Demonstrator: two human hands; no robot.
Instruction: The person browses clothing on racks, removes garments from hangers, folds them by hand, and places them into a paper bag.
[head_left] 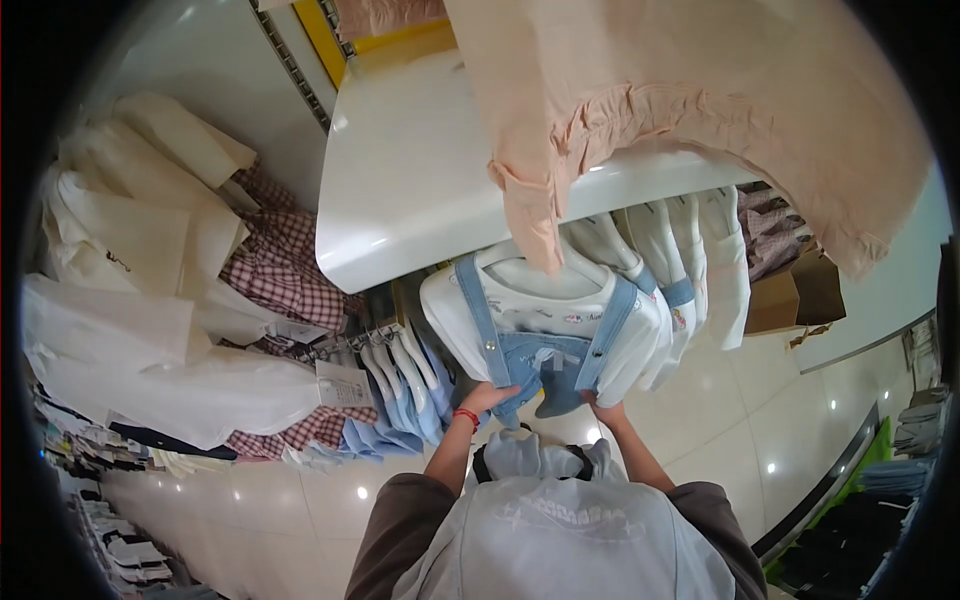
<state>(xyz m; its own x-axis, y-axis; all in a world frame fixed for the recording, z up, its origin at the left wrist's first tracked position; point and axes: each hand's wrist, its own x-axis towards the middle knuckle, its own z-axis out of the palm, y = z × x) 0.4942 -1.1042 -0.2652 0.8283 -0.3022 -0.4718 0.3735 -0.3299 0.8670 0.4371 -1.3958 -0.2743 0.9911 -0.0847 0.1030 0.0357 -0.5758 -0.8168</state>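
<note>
A small white shirt [545, 312] with light-blue denim overalls [538, 350] over it hangs below the front edge of a white shelf. My left hand [486, 398] has a red band at the wrist and holds the left side of the overalls, its thumb on the denim. At the right side of the overalls my right hand [604, 408] has its fingers on the denim edge; some of them are hidden behind the cloth. Both hands are below the shoulder straps. A blue, darker piece of denim hangs between them.
Over the white shelf [420, 170] hangs a large pink garment [600, 60]. White clothes on hangers [690, 260] and a brown paper bag [795, 295] are to the right. White and plaid garments [280, 260] and blue shirts [405, 385] hang at the left.
</note>
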